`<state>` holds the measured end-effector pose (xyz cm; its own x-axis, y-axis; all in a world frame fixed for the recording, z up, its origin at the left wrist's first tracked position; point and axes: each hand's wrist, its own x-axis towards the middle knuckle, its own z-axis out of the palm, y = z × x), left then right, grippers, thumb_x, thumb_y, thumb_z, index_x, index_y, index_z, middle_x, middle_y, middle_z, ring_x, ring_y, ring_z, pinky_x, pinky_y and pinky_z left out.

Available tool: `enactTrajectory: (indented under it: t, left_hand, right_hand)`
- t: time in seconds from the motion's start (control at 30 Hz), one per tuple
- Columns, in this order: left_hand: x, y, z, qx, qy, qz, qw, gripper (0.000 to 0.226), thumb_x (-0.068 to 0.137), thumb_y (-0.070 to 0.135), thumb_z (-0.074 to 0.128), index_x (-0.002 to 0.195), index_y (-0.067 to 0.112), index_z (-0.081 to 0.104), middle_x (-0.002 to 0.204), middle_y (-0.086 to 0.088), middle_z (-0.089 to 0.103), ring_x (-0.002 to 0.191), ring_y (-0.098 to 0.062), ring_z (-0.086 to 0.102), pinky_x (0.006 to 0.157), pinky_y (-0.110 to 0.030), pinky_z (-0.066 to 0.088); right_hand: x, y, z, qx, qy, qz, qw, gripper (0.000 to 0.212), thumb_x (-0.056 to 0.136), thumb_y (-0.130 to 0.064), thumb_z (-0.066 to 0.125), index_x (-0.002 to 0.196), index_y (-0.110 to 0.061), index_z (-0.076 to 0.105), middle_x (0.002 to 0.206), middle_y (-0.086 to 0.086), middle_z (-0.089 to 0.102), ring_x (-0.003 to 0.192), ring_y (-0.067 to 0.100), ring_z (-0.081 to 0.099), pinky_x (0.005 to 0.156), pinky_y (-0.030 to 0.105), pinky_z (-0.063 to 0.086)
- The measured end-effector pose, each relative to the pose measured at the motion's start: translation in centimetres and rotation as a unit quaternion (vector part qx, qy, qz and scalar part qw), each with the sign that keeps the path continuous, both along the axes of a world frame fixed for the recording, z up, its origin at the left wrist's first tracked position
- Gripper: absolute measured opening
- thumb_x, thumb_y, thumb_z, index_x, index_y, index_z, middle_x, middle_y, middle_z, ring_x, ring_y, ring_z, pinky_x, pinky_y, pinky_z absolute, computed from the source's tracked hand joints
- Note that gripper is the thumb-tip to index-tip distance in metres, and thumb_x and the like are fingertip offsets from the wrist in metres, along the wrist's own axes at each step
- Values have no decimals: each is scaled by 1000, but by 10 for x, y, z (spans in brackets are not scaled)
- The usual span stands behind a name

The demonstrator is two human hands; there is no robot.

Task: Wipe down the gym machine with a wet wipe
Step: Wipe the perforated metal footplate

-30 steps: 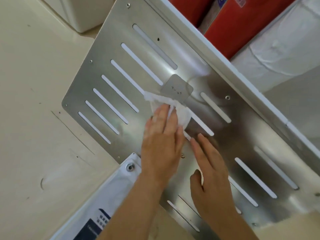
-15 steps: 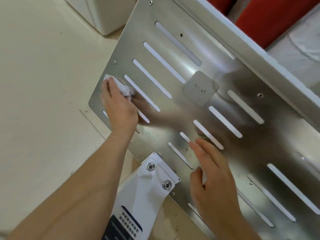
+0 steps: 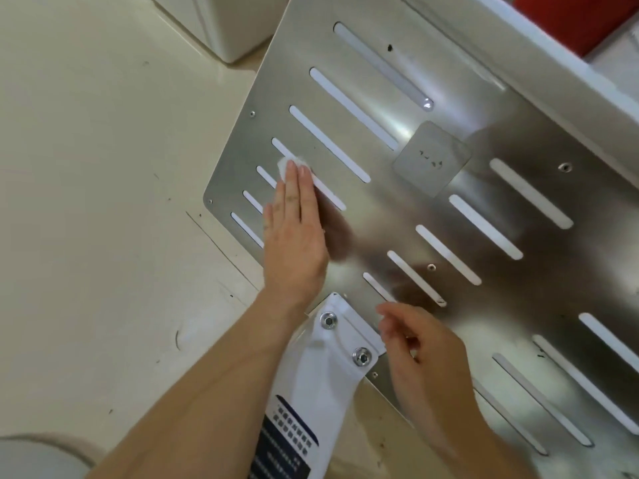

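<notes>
the gym machine's slotted metal plate is seen tilted across the view, above a cream floor. the l. hand is laid flat on the plate's left part, palm down, fingers straight & close together. the wet wipe is pressed to the metal under its fingertips. only a small crumpled white bit is shown past the finger ends, lying over the slots near the plate's left edge; the rest is hidden under the hand.

the r. hand is held at the plate's lower edge, just beside a white bracket. its fingers are loosely curled & nothing is held in it. it's motion-blurred, so whether the plate is touched can't be told.

the bracket is fixed at the plate's lower edge w/ two bolts. a label w/ dark print is seen lower on it, text too small to be read. a square grey patch is set near the plate's middle, btw. the two rows of slots. dark reflections of both hands are shown on the metal.

a white frame edge is seen along the plate's far side, w/ sth red beyond it. a white box corner is seen on the floor at the top, near the plate's upper left edge. a grey rounded thing is cut off at bottom left; what it is can't be told.
</notes>
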<state>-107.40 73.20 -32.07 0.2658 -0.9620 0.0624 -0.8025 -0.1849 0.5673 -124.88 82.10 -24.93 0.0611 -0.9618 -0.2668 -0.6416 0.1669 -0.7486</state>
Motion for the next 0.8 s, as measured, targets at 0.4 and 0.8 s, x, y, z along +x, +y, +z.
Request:
enactTrajectory:
  t: [0.4,0.8]
  left_hand:
    - [46,-24,7,205,147,208,945,79,90,-2,43,147,-9,-12,158,-24,-13,146,-35,-9,118,-30,3]
    - [-38,20,44,147,157,153,965,58,85,-5,45,140,8,38,152,-7,30,132,-23,40,100,-21,34]
  right_hand:
    - [2,15,0,97,-84,-96,987,34,86,7,55,73,-22,69,55,-10,60,46,6,46,48,13,37]
    - [21,-45,7,-173,99,133,971,37,80,-1,48,110,-13,66,112,-4,57,98,-2,47,80,5,37]
